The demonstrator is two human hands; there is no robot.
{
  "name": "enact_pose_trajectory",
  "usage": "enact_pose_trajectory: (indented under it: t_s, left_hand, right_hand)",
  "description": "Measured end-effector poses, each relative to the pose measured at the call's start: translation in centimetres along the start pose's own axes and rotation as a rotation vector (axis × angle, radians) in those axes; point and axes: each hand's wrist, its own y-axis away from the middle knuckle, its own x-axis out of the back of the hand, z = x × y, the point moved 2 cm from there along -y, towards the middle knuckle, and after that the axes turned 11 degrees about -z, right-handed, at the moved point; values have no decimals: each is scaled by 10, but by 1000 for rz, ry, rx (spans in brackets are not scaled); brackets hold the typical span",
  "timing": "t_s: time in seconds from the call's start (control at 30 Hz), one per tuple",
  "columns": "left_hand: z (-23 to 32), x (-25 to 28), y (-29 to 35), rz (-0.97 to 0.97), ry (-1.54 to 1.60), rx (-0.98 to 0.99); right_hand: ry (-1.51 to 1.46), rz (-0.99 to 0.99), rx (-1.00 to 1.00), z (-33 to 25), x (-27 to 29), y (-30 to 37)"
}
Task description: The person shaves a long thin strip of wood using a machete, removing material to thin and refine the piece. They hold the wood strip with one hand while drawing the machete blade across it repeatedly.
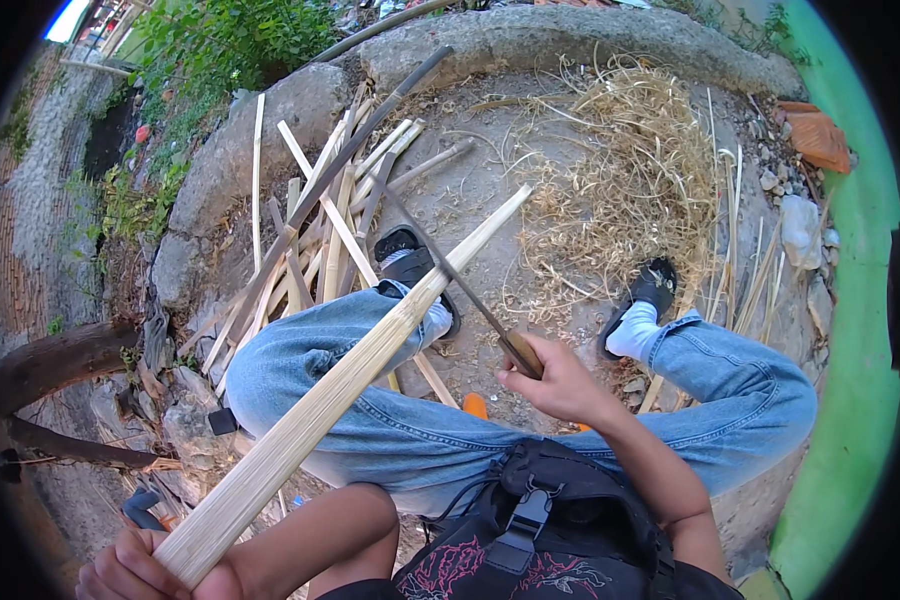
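My left hand (160, 575), at the lower left, is closed round the wide end of a long pale bamboo strip (310, 425). The strip slants up to the right across my left thigh and narrows to a point. In my right hand (565, 385) is a knife (488, 318) with a wooden handle and a long, thin dark blade. Its blade crosses the strip a little below the narrow tip and appears to touch it.
Several split bamboo strips (345, 215) lie heaped beyond my left foot. A pile of curly shavings (635, 165) covers the ground ahead on the right. A low stone kerb (570, 45) runs behind, and a green wall (860, 330) bounds the right side. An orange object (475, 405) lies between my legs.
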Motion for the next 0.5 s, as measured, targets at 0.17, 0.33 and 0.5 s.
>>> enact_pose_trajectory:
  t_s: [0.17,0.33,0.5]
  left_hand:
    - [1,-1,-1,-38,3,50]
    - [-4,2,-5,-93,94,84]
    - [-4,-1,-4,-54,114,72]
  right_hand:
    - [104,-16,58,-21,-1,8]
    - [114,-8,74,-18,-13,4]
    - [247,161,192,-29,-13,11]
